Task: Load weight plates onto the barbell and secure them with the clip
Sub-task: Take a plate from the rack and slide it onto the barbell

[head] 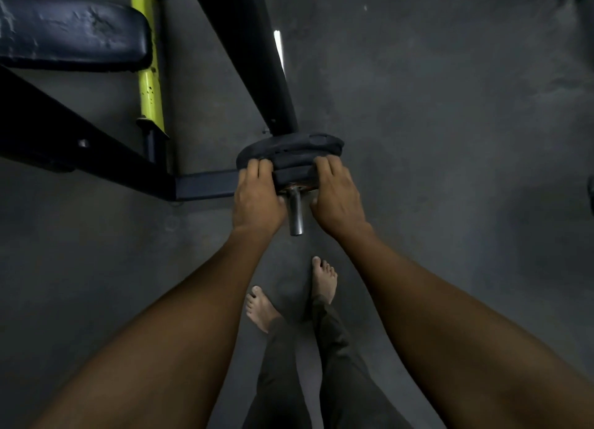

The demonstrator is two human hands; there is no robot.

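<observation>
Fingers (257,168) of the left hand (257,200) curl over the left rim of the weight plates (291,153), pressed together, gripping it; the right hand (336,197) grips the right rim likewise, fingers together, thumb tucked under. At least 2 black plates sit stacked on the barbell sleeve (295,214), whose bare steel end sticks out toward the person between both wrists. Behind the plates a black rack upright (247,49) slants away; left of it, a yellow post (148,62) and bench pad (67,29). Below the sleeve, 2 bare feet (324,279) on grey floor (450,139).
</observation>
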